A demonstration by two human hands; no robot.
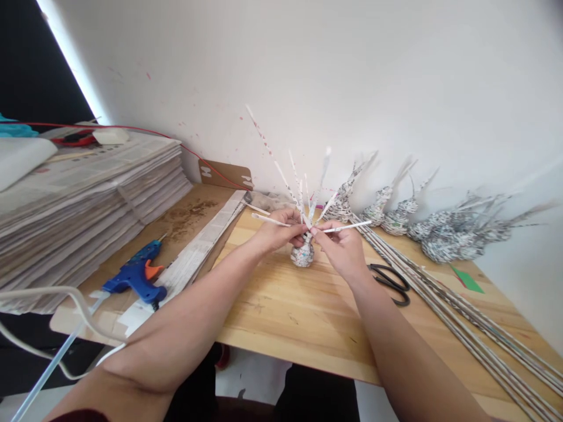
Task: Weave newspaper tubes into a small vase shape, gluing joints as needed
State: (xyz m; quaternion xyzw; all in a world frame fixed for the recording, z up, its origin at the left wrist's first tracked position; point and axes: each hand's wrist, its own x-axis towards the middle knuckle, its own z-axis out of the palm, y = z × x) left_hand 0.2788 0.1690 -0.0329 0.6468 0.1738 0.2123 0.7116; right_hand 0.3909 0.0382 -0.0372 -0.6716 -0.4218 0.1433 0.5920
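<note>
A small woven paper vase (pixel 302 254) with a rounded base and narrow neck stands upright on the wooden table, rolled paper strips fanning up and out from its top. My left hand (pixel 281 230) is closed at the neck, thumb and fingers pinching the strips from the left. From the right, my right hand (pixel 341 243) pinches a paper strip (pixel 352 227) that sticks out sideways, its fingertips close to the left ones. The fingers partly cover the neck, so the exact weave there is hidden.
Several woven paper pieces (pixel 398 214) line the wall. Black-handled scissors (pixel 390 283) and long paper rolls (pixel 444 305) lie right. A blue glue gun (pixel 138 275) rests left, before stacked newspapers (pixel 153 187) and flat paper strips (pixel 200 249). A white cable (pixel 83 302) hangs at the left edge.
</note>
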